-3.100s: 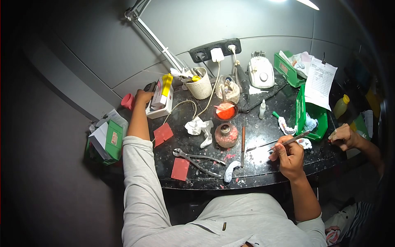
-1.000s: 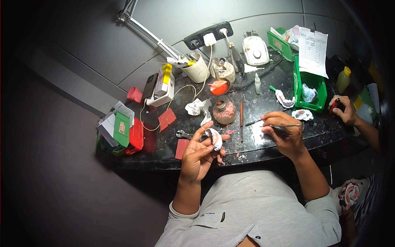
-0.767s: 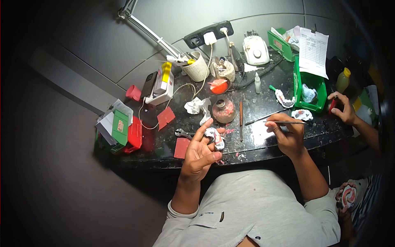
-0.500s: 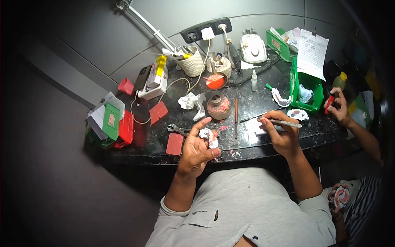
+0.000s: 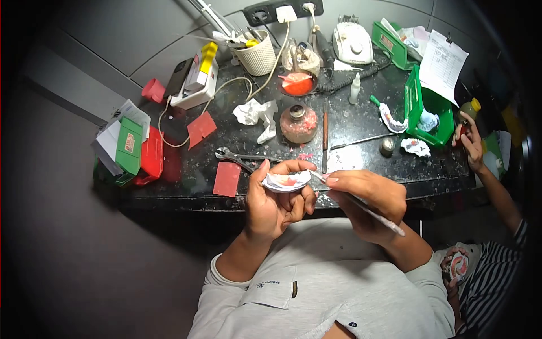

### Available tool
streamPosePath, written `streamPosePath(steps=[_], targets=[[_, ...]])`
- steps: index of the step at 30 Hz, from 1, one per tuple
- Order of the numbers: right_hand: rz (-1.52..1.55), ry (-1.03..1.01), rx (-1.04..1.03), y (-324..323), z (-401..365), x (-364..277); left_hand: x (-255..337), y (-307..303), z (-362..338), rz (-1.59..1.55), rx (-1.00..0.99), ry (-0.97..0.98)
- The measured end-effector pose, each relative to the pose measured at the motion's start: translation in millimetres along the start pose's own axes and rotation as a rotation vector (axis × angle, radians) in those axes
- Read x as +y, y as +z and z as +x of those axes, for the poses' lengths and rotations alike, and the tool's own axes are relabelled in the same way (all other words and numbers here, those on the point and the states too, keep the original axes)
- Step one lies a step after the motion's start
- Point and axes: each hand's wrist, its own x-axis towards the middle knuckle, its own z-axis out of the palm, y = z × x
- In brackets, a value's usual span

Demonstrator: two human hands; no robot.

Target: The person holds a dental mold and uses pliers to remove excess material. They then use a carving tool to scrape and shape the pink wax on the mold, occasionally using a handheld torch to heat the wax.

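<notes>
In the head view, a white plaster dental cast point(image 5: 287, 181) with pink wax on it rests in my left hand point(image 5: 265, 206), whose fingers curl around its edge. Slim and metallic, a wax carver point(image 5: 370, 211) is gripped in my right hand point(image 5: 370, 198), its handle slanting down to the right. The carver's tip is at the cast's right edge; whether it touches cannot be made out. Behind my left hand lie pliers point(image 5: 240, 158) and a flat pink wax sheet point(image 5: 227, 179). A glass spirit burner point(image 5: 298, 124) stands beyond both hands.
A brown-handled tool point(image 5: 325, 135), another slim tool point(image 5: 361, 141) and a small metal cap point(image 5: 387, 147) lie on the black bench. Plaster casts point(image 5: 416, 147) sit near a green bin point(image 5: 432, 127). At right is a co-worker's hand point(image 5: 470, 141); red and green bins point(image 5: 149, 158) stand left.
My right hand has come left and down, bringing the carver to the cast. My left hand has turned the cast more level. The co-worker's raised hand has shifted slightly.
</notes>
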Motion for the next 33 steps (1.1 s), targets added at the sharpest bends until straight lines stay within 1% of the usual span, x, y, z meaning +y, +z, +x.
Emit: streamPosePath(steps=[1, 4, 5, 6, 8, 10, 12, 13, 15, 16, 18, 19, 20, 23, 25, 27, 28, 30, 33], targets=[[-0.003, 0.009, -0.002, 3.9, -0.2, -0.4, 0.5, 8.8, -0.4, -0.014, 0.115, -0.043], [0.051, -0.014, -0.011, 14.9, -1.5, 0.4, 1.6, 22.1, -0.2, -0.044, 0.114, -0.069], [0.033, -0.031, -0.021, 17.4, -2.1, 0.2, -0.9, 17.1, -0.7, -0.114, 0.008, -0.038], [0.015, -0.049, -0.032, 18.5, -2.4, 0.1, -2.8, 13.1, -0.8, -0.117, 0.009, -0.037], [-0.027, -0.059, -0.064, 17.5, -2.8, 0.6, -5.1, 7.9, -1.5, 0.025, 0.001, 0.0], [0.014, -0.038, -0.021, 20.2, -5.7, 2.0, -5.9, 10.2, -3.9, 0.032, 0.039, -0.01], [-0.004, -0.042, -0.017, 21.7, -6.1, -0.6, -7.9, 20.8, -5.7, 0.143, 0.207, 0.009], [-0.021, -0.047, -0.014, 22.0, -6.3, -1.8, -8.2, 26.4, -6.6, 0.143, 0.206, 0.009], [-0.025, -0.052, -0.029, 20.8, -5.4, -3.9, -8.2, 34.8, -8.2, 0.182, 0.307, 0.027], [-0.028, -0.057, -0.045, 20.4, -5.5, -4.8, -8.4, 34.8, -8.7, 0.183, 0.307, 0.027], [-0.02, -0.041, -0.042, 21.1, -7.9, -6.1, -8.6, 34.2, -9.3, 0.292, 0.297, 0.105], [-0.012, -0.026, -0.04, 21.2, -8.6, -6.4, -9.6, 34.6, -9.3, 0.293, 0.297, 0.104], [-0.012, -0.025, -0.039, 20.3, -8.6, -6.3, -11.1, 35.2, -9.3, 0.323, 0.32, 0.124], [-0.014, -0.053, -0.091, 18.0, -8.9, -3.8, -10.8, 38.9, -9.4, 0.368, 0.349, 0.149], [-0.019, -0.127, -0.084, 19.7, -10.0, 0.2, -10.6, 36.9, -10.3, 0.382, 0.353, 0.155], [-0.016, -0.125, -0.088, 19.3, -9.5, 0.0, -12.2, 28.6, -12.0, 0.354, 0.281, 0.188], [-0.014, -0.124, -0.092, 19.1, -9.3, -0.5, -12.0, 31.7, -11.8, 0.354, 0.281, 0.187], [-0.016, -0.121, -0.091, 19.0, -8.6, -1.4, -10.7, 40.8, -10.9, 0.39, 0.388, 0.14], [-0.017, -0.113, -0.092, 18.8, -7.4, -3.1, -10.7, 38.9, -11.6, 0.394, 0.38, 0.139]])
